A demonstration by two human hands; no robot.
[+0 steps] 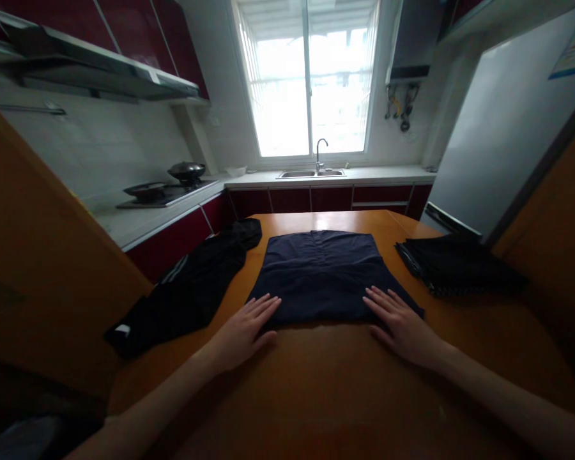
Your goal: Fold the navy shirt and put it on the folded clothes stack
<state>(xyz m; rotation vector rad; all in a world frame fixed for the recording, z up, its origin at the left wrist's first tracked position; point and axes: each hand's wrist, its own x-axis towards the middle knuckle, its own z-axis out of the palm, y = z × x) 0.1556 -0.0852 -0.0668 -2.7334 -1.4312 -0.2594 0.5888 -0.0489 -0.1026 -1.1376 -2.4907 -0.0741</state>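
Observation:
A dark navy garment (323, 275) lies flat on the wooden table (326, 383) in front of me, its near edge running straight across. On its near left corner rests my left hand (244, 332), fingers stretched out and the thumb over the bare wood. My right hand (402, 322) lies the same way on the near right part of the cloth, its fingers spread. Neither hand grips anything. Whether the garment is a skirt, shorts or trousers, I cannot tell.
Black clothing (186, 294) with white stripes lies along the table's left side. A folded black stack of cloth (460, 262) sits at the right edge. Beyond are a sink (311, 173), a stove with a wok (186, 171) and a fridge (503, 121).

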